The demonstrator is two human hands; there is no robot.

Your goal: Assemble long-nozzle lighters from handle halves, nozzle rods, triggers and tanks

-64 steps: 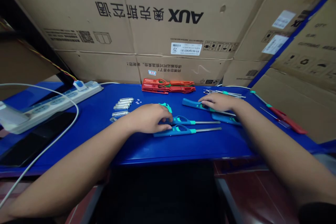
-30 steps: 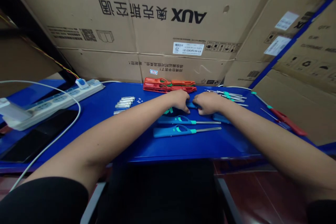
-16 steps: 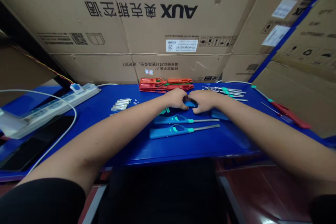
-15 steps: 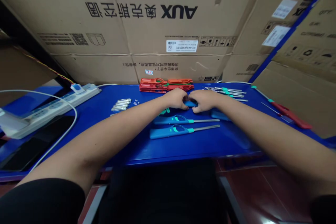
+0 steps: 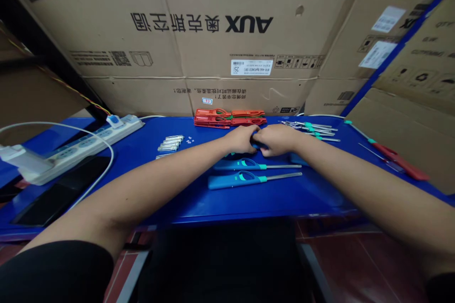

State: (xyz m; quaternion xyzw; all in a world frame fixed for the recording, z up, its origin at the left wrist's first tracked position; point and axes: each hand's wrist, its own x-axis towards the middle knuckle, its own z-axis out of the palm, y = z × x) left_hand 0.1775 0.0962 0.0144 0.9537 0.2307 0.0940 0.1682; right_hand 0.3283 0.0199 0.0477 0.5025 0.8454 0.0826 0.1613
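Observation:
My left hand [image 5: 242, 139] and my right hand [image 5: 279, 139] meet above the blue table, fingers curled closed around a dark blue piece [image 5: 258, 144]. Most of that piece is hidden by the fingers; it looks like part of a lighter casing. Just in front of the hands lie two blue long-nosed lighters, the farther one [image 5: 231, 165] and the nearer one [image 5: 227, 181], with metal tubes pointing right. Another blue part [image 5: 297, 160] shows partly beneath my right wrist. Behind the hands are stacked red and orange lighter casings [image 5: 213, 118].
Metal lighter tubes with green collars [image 5: 316, 129] lie right of the hands. A red lighter casing [image 5: 407, 161] is farther right. Small cylinders [image 5: 170, 143] and white bits [image 5: 190, 140] lie left. A power strip [image 5: 88, 144], black phone [image 5: 60, 194] and cardboard wall [image 5: 199, 57] surround them.
The view has shifted slightly, moving the scene right and down. My hands have drawn closer together, and less of the blue piece shows between them.

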